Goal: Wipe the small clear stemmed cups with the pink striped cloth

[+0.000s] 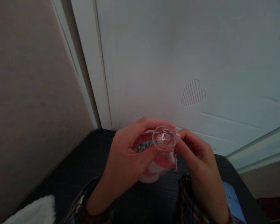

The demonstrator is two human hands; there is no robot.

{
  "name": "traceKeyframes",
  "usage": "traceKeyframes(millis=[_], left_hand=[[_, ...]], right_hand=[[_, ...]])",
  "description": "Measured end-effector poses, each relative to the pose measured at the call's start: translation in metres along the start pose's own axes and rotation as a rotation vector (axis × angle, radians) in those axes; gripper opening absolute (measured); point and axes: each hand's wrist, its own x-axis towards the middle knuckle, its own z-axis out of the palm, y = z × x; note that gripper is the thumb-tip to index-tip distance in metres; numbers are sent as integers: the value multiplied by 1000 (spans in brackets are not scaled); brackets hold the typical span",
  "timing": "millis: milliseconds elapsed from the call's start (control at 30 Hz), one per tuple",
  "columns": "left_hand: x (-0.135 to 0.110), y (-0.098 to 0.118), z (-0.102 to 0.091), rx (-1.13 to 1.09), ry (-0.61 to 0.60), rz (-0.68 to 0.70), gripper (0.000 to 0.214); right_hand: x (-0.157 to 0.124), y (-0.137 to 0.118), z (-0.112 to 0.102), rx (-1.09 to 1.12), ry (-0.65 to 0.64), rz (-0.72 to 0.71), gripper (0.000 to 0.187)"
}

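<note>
My left hand (pixel 126 149) is wrapped around a clear glass (pixel 164 138), whose round base faces the camera. A pink and white cloth (pixel 160 165) hangs under the glass between both hands. My right hand (pixel 196 152) is closed, pinching the cloth against the right side of the glass. Both hands hover over a dark table (pixel 84 168). The bowl of the glass is mostly hidden by my left fingers.
A white panel with a striped heart shape (pixel 192 92) stands right behind the table. A beige wall (pixel 30 102) rises on the left. Something white and fluffy (pixel 35 211) lies at the bottom left. A blue-white paper (pixel 233 199) lies at the right.
</note>
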Motion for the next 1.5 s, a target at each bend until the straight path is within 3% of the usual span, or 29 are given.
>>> traceKeyframes(millis=[200,333,500,700,933,1133,1267,1500], left_hand=[[0,-3,-6,-111,-113,-24,40],[-3,-6,1,-155,-130,12,38],[-1,-6,12,-52,28,119,32],[1,-4,11,-86,171,-1,40],[0,-4,6,-163,54,-16,36],[-1,-2,-5,-112,-73,-31,28],[1,-1,-10,-75,-116,12,30],[0,-4,-1,172,-53,140,37]], right_hand=[[-1,4,-1,40,-10,-1,22],[-1,4,0,23,22,-25,23],[-2,0,0,-25,34,-15,22],[-1,-4,1,-37,38,13,28],[-1,-1,-1,16,29,4,26],[-2,3,-2,88,12,-20,15],[-2,3,-1,113,-21,-14,19],[0,3,-2,44,-6,-22,19]])
